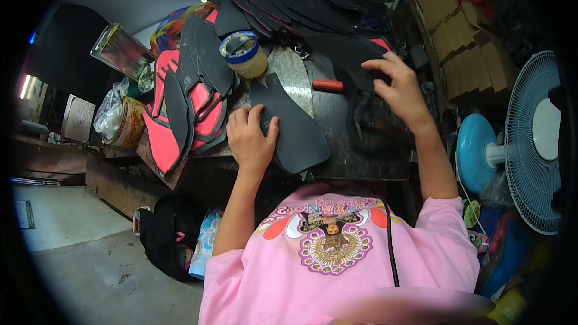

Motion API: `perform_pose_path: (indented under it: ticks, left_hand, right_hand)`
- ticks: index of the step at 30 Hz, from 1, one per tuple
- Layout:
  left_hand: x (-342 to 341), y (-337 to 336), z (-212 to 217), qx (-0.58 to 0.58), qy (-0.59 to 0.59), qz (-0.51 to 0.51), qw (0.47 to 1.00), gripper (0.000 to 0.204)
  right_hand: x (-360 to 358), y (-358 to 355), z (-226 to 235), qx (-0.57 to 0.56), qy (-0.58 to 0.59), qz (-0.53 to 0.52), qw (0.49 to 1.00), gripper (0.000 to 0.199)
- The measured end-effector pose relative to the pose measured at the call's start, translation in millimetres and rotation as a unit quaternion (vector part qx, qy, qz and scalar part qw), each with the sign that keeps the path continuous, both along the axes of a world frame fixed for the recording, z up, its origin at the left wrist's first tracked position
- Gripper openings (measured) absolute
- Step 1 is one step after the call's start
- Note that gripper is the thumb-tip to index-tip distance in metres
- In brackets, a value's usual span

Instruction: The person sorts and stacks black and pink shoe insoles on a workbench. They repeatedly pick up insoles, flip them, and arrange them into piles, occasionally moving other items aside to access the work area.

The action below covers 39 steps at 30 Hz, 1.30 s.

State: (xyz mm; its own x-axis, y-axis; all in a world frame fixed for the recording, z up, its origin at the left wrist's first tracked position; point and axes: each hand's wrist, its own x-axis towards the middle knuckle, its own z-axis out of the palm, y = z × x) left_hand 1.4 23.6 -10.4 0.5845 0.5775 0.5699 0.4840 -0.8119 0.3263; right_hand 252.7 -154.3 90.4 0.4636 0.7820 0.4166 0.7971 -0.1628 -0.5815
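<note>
A black, shoe-sole-shaped piece (pixel 295 129) lies on the dark worktable in front of me, its broad end toward the near edge. My left hand (pixel 250 135) rests at its left side, thumb and fingertips touching the surface with gaps between them. Farther right, my right hand (pixel 397 84) is raised with thumb and forefinger apart, beside a large black piece (pixel 343 51); nothing shows between the fingers. A red cylindrical object (pixel 328 86) lies between my hands. Beyond my left hand stands a blue-rimmed jar (pixel 244 54) of pale contents.
Black and red sole pieces (pixel 208 54) are piled to the left, with another row (pixel 289 3) along the back. A metal tin (pixel 122 52) and a tub (pixel 126 121) stand at far left. On the right are a fan (pixel 536 138) and stacked brown cardboard (pixel 469 51).
</note>
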Motion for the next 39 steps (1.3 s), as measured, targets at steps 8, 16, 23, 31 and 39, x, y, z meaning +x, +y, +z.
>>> perform_pose_path:
  ticks: [8, 16, 23, 31, 39]
  left_hand:
    - [-1, -1, 0, -0.018, -0.011, 0.009, 1.000, 0.036]
    - [-3, 0, 4, -0.021, -0.042, 0.002, 0.999, 0.033]
    - [-3, -1, 1, -0.021, -0.049, -0.003, 0.999, 0.033]
    - [-7, -2, 1, -0.029, -0.059, 0.005, 0.998, 0.035]
    - [-9, -1, -2, -0.024, -0.101, -0.021, 0.994, 0.033]
  right_hand:
    - [82, 60, 41, 0.307, 0.211, 0.012, 0.928, 0.033]
    - [168, 148, -42, 0.015, -0.054, -0.125, 0.991, 0.072]
    - [28, 97, -62, 0.006, -0.013, 0.139, 0.990, 0.042]
    - [-62, 69, -51, 0.011, -0.076, 0.201, 0.977, 0.014]
    - [-77, 72, -82, -0.007, -0.074, 0.194, 0.978, 0.017]
